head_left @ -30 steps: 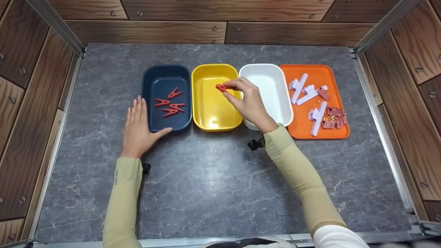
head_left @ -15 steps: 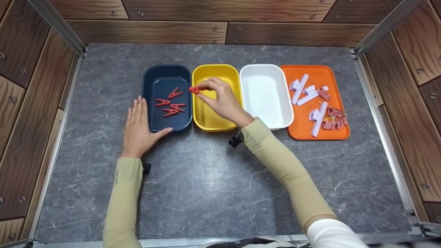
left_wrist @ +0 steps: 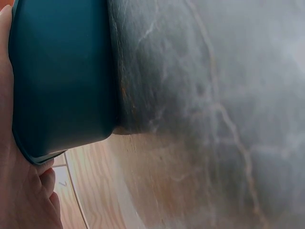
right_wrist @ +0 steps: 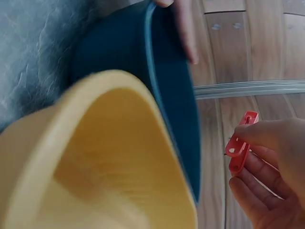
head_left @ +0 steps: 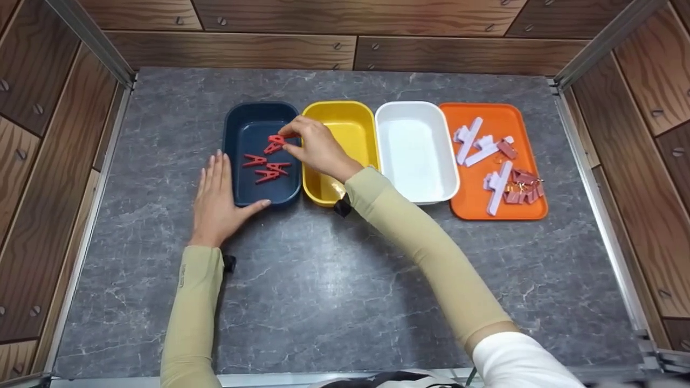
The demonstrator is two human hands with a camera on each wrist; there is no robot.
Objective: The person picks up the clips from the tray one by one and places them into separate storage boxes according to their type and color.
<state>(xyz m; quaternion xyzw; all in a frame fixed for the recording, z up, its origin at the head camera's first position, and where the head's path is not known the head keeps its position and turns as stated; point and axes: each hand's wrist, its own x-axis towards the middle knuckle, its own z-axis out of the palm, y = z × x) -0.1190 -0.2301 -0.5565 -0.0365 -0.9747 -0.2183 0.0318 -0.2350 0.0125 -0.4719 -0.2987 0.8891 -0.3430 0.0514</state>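
Note:
My right hand (head_left: 318,146) pinches a red clothespin (right_wrist: 242,143) between thumb and fingers, above the right side of the dark blue bin (head_left: 242,116). Several more red clothespins (head_left: 267,175) lie on that bin's floor; the held one partly overlaps one of them in the head view. With fingers straight, my left hand (head_left: 214,202) rests against the bin's left side, its thumb along the front rim. The left wrist view shows the blue bin's outer wall (left_wrist: 64,71) beside that hand.
A yellow bin (head_left: 345,188) and a white bin (head_left: 415,151) stand in a row right of the blue one. The orange tray (head_left: 463,207) at the end carries lilac bar clips (head_left: 498,187) and pinkish-red binder clips (head_left: 523,191). Wood-patterned panels enclose the grey tabletop (head_left: 323,302).
My right hand has carried the red clothespin leftward, from above the yellow bin to above the blue bin. The left hand has stayed in place.

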